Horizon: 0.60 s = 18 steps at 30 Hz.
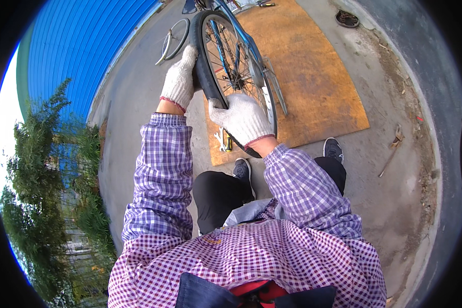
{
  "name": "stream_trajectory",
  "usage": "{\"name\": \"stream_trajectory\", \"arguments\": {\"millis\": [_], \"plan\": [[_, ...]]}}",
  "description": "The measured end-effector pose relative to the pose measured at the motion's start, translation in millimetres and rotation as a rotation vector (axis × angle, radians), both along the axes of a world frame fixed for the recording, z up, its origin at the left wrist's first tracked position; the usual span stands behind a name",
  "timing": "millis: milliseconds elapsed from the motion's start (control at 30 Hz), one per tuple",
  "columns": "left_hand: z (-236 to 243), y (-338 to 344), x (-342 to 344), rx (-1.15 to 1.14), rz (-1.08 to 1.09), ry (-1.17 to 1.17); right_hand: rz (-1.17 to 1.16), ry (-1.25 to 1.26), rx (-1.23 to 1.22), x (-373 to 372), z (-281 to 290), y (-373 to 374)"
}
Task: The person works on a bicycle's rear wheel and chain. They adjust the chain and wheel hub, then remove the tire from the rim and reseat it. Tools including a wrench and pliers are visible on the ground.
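A bicycle wheel with a black tyre [206, 81] stands in front of me, joined to a blue bicycle frame [239, 30]. Both my hands wear white knitted gloves with dark red cuffs. My left hand [180, 77] is closed on the tyre's left side, with its fingertips partly hidden. On the near part of the tyre, my right hand [245, 119] grips with its thumb over the tread; its other fingers are mostly hidden. Spokes [226, 56] show between the rim and the hub. Below the wheel lie a wrench [220, 138] and a yellow-and-black screwdriver [228, 144].
Under the bicycle is an orange-brown board [318, 66] on concrete. A loose wheel rim [185, 39] lies at the far left, near a blue corrugated wall [87, 46]. A round drain [347, 19] is at the far right, and a stick-like tool [390, 156] lies nearer.
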<state>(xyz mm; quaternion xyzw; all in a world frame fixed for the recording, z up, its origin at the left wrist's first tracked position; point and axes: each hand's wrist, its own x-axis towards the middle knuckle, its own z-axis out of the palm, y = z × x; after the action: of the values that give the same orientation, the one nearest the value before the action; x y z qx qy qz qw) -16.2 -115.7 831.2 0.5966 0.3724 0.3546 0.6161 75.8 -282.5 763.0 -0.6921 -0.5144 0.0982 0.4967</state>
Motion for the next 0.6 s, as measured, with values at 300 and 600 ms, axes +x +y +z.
{"name": "stream_trajectory", "arguments": {"millis": [300, 600], "plan": [[24.5, 62.9, -1.2, -0.105, -0.018, -0.050, 0.031, -0.037, -0.018, -10.3, 25.8, 52.7], [-26.0, 30.3, -23.8, -0.005, 0.005, -0.031, 0.025, -0.018, -0.143, -25.8, -15.8, 11.0]]}}
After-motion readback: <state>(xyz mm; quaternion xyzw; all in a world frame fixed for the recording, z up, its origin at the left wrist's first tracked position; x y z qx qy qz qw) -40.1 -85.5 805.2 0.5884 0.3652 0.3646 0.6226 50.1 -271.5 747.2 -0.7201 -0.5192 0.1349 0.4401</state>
